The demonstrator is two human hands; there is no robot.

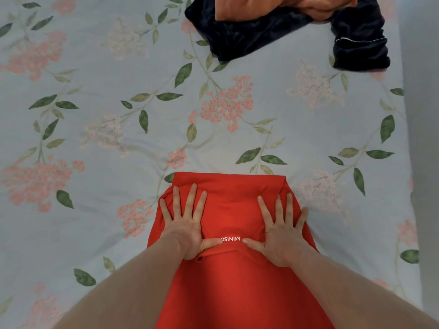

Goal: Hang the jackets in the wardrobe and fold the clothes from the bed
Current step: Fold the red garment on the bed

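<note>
Head view has your left hand (187, 230) and right hand (280, 233) pressed flat, fingers spread, on the red shirt (237, 281) lying on the bed (95, 162). Its long axis runs straight away from you, folded edge just past your fingertips, both hands equally near.

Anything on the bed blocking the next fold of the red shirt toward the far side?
Nothing visible. Both hands, left hand and right hand, press flat on the red shirt; bare sheet lies beyond it. The dark garment lies well clear.
</note>
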